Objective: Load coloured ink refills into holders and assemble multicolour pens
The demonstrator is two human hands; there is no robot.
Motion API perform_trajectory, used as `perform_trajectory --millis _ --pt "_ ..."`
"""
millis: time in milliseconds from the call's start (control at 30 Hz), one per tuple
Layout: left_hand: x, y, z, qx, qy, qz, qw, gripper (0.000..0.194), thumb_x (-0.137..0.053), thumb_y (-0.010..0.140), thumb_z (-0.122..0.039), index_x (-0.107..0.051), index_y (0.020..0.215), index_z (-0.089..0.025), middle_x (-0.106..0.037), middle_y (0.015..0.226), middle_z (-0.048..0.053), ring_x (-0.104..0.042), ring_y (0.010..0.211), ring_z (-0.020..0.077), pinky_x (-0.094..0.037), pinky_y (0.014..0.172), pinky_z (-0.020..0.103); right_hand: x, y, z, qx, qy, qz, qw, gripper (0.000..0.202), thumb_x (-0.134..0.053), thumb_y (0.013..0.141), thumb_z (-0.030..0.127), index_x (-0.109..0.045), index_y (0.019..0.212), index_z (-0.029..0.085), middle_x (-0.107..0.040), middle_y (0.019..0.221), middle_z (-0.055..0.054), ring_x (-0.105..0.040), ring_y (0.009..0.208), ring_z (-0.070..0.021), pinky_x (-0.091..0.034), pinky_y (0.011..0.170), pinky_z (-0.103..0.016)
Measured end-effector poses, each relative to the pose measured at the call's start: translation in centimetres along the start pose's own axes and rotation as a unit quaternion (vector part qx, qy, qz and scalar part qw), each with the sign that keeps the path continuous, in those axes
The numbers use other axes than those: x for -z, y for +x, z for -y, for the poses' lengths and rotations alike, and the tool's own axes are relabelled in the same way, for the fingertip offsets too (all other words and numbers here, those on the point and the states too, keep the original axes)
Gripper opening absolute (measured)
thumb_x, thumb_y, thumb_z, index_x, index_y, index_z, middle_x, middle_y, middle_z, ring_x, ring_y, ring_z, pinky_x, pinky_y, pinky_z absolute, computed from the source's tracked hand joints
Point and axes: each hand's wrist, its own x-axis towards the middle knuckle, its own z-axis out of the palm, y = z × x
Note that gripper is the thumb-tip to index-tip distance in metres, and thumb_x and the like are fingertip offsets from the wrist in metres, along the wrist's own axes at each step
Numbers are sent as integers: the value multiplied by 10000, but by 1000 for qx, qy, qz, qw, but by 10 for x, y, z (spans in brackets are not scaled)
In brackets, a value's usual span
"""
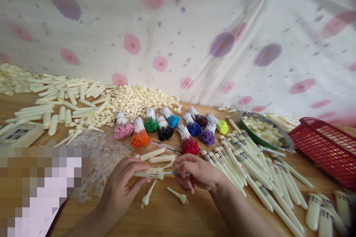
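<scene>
My left hand (122, 185) pinches a cream slotted pen part (152, 173) that lies roughly level, its slotted end toward the right. Fingers of my right hand (191, 172) are closed on a thin refill (170, 173) with a blue tip, its white end at the mouth of the pen part. Below the hands, two cream pointed pieces (148, 194) lie on the wooden table (161, 222). Just beyond the hands are cream tubes (152, 154) and several loose refills (165, 146).
Bundles of coloured refills (140, 133) stand in the middle. Cream parts (136, 98) are heaped at the back left, clear pieces (102, 155) nearer. At right lie assembled pens (250, 163), a green-sided bowl (261, 129) and a red basket (328, 148). A patterned sheet (178, 29) hangs behind.
</scene>
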Motion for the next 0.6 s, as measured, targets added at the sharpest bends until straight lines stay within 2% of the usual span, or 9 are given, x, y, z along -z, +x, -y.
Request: perform_trajectory --millis 100,267,433,600 --pt "-1 1 0 1 0 0 1000 178 -586 790 -99 -575 933 -204 -595 858 30 -586 829 165 -495 737 261 -1 2 1 5 -3 -26 1000 238 -516 612 261 -403 421 176 -487 329 48 -390 243 -36 -207 237 -121" --pt "-2 1 0 10 -11 -1 1000 167 -588 790 -116 -580 927 -211 -605 858 30 -594 824 169 -505 732 271 -1 1 0 -16 -16 -33 999 276 -552 607 298 -417 401 173 -497 328 39 -367 230 -32 -208 233 -129" --pt "-2 2 -3 22 -12 -8 1000 139 -583 794 -141 -587 911 -217 -616 841 29 -606 809 175 -517 710 282 -7 -1 -3 15 -90 -76 993 295 -574 674 346 -488 467 154 -516 388 45 -419 304 -29 -286 305 -127" --pt "-4 1 -6 11 -20 3 1000 134 -596 789 -144 -592 903 -213 -615 836 28 -608 799 169 -517 698 272 -19 3 -8 34 -134 -73 988 437 -559 714 545 -477 530 158 -496 437 45 -419 356 -32 -290 363 -147"
